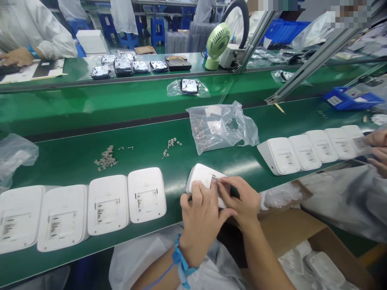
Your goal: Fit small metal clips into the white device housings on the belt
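Note:
A white plastic housing (198,173) with a recessed compartment sits tilted at the front of the green bench. My left hand (201,211), a blue strap round its wrist, grips the housing with fingers over its face. At the compartment, the thumb and fingertips of my right hand (243,199) are pinched together; what they hold is too small and covered to make out. Small metal contact pieces (106,159) lie heaped on the left, with a smaller group (171,143) nearer the middle. Behind the housing rests a clear bag (222,127) containing more such pieces.
Several similar housings (147,195) line the left, and another row (284,155) stands right, beside another person's hand (377,147). A wrapped part (189,86) lies on the green strip beyond. A metal strut (314,52) slants overhead. Below the bench edge is a cardboard box (302,229).

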Motion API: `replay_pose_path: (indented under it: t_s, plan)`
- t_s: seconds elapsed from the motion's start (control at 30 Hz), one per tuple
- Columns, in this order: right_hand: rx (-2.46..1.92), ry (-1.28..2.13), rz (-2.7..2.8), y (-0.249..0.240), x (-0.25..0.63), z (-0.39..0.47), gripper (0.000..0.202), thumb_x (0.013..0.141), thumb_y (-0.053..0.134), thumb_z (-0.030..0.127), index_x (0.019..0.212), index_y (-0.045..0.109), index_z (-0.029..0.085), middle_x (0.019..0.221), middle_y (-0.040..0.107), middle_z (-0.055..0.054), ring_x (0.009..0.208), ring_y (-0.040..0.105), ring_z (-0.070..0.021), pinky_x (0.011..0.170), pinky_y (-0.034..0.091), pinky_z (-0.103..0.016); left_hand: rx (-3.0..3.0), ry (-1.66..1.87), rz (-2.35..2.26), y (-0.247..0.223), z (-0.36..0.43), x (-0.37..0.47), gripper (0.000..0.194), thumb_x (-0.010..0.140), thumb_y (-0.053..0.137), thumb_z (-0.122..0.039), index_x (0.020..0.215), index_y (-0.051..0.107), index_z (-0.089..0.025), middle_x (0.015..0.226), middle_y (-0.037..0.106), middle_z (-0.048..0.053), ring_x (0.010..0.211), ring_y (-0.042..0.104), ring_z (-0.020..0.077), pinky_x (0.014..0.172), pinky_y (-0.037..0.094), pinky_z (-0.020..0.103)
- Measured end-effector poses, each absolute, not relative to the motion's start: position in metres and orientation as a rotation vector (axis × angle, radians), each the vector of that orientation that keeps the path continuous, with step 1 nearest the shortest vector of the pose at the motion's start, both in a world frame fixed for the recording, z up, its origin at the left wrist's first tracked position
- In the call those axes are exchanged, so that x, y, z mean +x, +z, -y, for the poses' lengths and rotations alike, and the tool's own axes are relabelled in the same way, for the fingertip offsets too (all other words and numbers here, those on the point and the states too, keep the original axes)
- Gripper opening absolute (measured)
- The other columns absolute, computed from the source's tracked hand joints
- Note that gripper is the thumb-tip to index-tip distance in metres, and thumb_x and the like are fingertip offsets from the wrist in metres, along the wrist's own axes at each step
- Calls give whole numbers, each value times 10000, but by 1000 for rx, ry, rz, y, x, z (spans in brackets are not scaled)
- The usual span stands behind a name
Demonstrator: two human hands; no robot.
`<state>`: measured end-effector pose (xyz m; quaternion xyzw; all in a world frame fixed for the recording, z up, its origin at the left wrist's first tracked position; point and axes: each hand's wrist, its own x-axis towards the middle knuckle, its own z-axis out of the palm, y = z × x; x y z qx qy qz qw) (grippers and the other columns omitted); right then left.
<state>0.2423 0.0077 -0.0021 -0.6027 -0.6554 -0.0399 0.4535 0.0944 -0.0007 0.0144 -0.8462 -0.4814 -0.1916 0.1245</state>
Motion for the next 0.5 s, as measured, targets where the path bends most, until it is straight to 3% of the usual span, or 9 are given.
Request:
replay_pose_path:
  t_s: [0.27,0.4,0.5]
  plan:
    - [-1411,-208,1804,1,248,-8,204,867,667,57,981,691,224,833,747,-17,793,703,-170,725,577,-296,-2488,-493,1424,16,1,98,803,937,235,-750,1411,570,-195,1257,648,161,1248,451,301,913,322,471]
    - [-1472,-152,1756,4,246,-11,185,877,650,89,996,670,230,809,720,-6,745,679,-157,696,568,-285,-2535,-574,1484,16,5,96,749,968,239,-704,1388,588,-191,1300,638,173,1283,442,321,887,316,485]
    - [-1553,-140,1607,7,242,-14,205,875,631,122,1056,666,211,903,710,-38,716,657,-150,706,578,-298,-2551,-628,1508,14,9,94,687,986,260,-658,1384,587,-203,1344,623,171,1313,437,326,890,309,496]
